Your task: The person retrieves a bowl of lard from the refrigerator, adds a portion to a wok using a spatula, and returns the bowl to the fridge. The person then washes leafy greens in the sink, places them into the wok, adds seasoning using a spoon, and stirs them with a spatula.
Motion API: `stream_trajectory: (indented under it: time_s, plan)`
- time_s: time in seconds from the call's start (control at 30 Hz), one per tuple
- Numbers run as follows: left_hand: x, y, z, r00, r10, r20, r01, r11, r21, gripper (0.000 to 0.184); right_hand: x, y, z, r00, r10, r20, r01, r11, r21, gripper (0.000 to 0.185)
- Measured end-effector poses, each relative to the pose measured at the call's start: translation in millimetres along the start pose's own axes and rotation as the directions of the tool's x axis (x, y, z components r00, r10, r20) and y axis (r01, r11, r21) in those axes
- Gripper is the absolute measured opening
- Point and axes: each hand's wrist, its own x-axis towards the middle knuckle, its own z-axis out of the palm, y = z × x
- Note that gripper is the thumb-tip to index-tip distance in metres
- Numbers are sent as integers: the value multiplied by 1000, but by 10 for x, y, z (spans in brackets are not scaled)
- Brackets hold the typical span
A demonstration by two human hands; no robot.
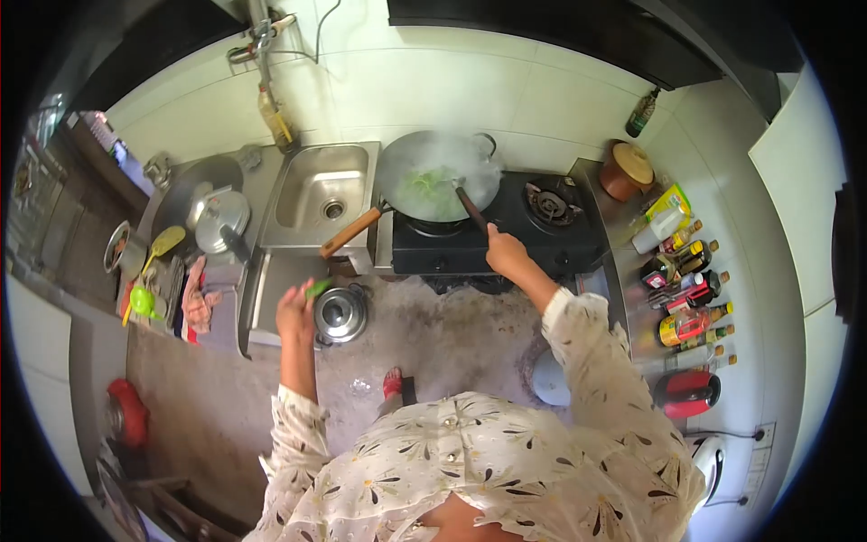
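A steaming wok (406, 158) with a wooden handle (350, 232) sits on the left burner of the black stove (506, 246). Green vegetables (430, 188) lie inside it. My right hand (508, 251) is closed around the dark handle of a spatula (470, 210), whose far end reaches into the wok and is partly veiled by steam. Left of the stove, my left hand (295, 313) holds a small green piece (318, 287) at its fingertips, over the area in front of the sink counter. A lidded metal pot (340, 315) stands low beside that hand.
The sink (321, 190) is left of the wok. Farther left are a metal lid (222, 222), a yellow ladle (166, 244) and a pink cloth (198, 298). Bottles (691, 323), a brown pot (627, 172) and a red kettle (691, 393) line the right counter.
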Motion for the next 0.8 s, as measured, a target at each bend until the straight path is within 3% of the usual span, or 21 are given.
stream_trajectory:
  time_s: [0.07, 0.13, 0.2, 0.27, 0.37, 0.47, 0.5, 0.6, 0.7, 0.77, 0.8]
  plan:
    - [-211, -260, -876, 987, -143, -74, 122, 964, -235, 50, 132, -7, 2, 997, -78, -20, 76, 994, -84, 36]
    - [-550, -513, -1608, 926, -277, -255, 218, 947, -235, 49, 231, -37, -135, 994, -107, -11, 104, 981, -163, 33]
    - [-1061, -525, -1807, 848, -320, -422, 216, 936, -277, 46, 429, 103, -98, 991, -100, -87, 91, 991, -96, 33]
    - [-1459, -519, -2099, 750, -363, -553, 242, 928, -282, 42, 376, 24, 83, 994, -75, -74, 62, 986, -154, 36]
    - [-1613, -738, -2643, 715, -357, -601, 103, 905, -414, 45, 204, -151, -124, 990, -140, 19, 141, 967, -213, 42]
    - [-1621, -741, -2729, 651, -418, -633, 59, 860, -507, 36, 407, -44, -111, 990, -127, -56, 111, 968, -223, 46]
    - [-1605, -733, -2705, 672, -403, -621, 41, 858, -513, 32, 421, -33, -45, 990, -112, -84, 92, 972, -216, 47]
    - [-1494, -689, -2622, 736, -373, -566, 27, 851, -525, 24, 170, -208, -80, 992, -114, 61, 128, 923, -363, 37]
    - [-1370, -714, -2584, 783, -424, -454, 119, 819, -561, 21, 150, -506, -358, 956, -213, 201, 269, 909, -317, 43]
    - [-1293, -794, -2487, 786, -508, -353, 209, 755, -621, 22, 403, -258, -217, 982, -181, 57, 189, 966, -175, 43]
    - [-1322, -757, -2357, 798, -467, -381, 189, 794, -577, 23, 568, -90, -117, 988, -156, -12, 155, 984, -93, 42]
